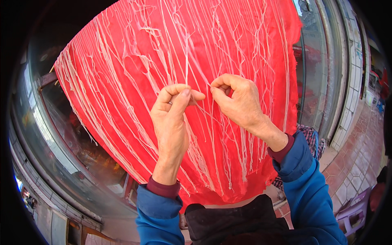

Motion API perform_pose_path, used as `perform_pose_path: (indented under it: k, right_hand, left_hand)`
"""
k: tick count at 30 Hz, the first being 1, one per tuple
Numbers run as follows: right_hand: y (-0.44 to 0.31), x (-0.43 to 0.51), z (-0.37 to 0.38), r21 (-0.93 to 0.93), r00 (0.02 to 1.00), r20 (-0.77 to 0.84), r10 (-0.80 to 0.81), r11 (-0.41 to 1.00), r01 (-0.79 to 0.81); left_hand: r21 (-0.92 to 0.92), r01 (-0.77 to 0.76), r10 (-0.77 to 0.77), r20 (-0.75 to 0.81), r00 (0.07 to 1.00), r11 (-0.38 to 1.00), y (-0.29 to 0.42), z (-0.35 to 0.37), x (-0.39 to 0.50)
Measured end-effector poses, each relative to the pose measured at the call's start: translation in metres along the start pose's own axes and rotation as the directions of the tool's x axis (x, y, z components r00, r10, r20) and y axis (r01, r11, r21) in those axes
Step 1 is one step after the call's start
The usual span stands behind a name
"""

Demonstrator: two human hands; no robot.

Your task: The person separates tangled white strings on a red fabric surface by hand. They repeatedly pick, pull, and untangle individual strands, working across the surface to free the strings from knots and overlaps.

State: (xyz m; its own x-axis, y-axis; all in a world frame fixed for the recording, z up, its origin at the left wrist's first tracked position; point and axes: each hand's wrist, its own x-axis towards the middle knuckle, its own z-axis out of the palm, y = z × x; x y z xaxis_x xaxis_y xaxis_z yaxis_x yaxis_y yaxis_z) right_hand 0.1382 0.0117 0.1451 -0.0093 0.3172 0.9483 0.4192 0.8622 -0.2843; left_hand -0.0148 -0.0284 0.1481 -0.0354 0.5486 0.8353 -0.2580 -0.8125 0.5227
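A large red cloth point(202, 165) hangs before me, crossed from top to bottom by many loose white threads point(107, 73). Near its middle, my left hand point(174, 113) pinches a taut strand of white thread point(186, 61) between thumb and index finger. Just to the right, my right hand point(239, 101) has thumb and fingertip pressed together on another pale strand point(200, 72) that slants down from the upper left. The two hands are a short way apart. Below them, the thread ends point(205, 174) dangle loose in clumps over the cloth.
Glass panes point(315, 61) in metal frames stand behind the cloth on both sides. A checked bag point(307, 137) sits low at the right. Farther right are paving tiles point(349, 171) and a purple plastic stool point(355, 211). Dark clothing point(232, 220) covers my lap.
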Motion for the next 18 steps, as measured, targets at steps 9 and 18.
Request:
perform_pose_path:
  k: [9,18]
  right_hand:
    - [-0.002,-0.008,-0.007,0.267,0.990,0.089,0.113,0.954,-0.133]
    - [0.007,-0.072,-0.027,0.362,0.923,0.283,0.259,0.863,-0.353]
  left_hand:
    - [-0.091,0.132,-0.130,0.028,0.991,0.987,0.004,0.005,-0.011]
    - [-0.011,0.216,-0.216,-0.068,0.974,0.976,-0.012,-0.005,-0.026]
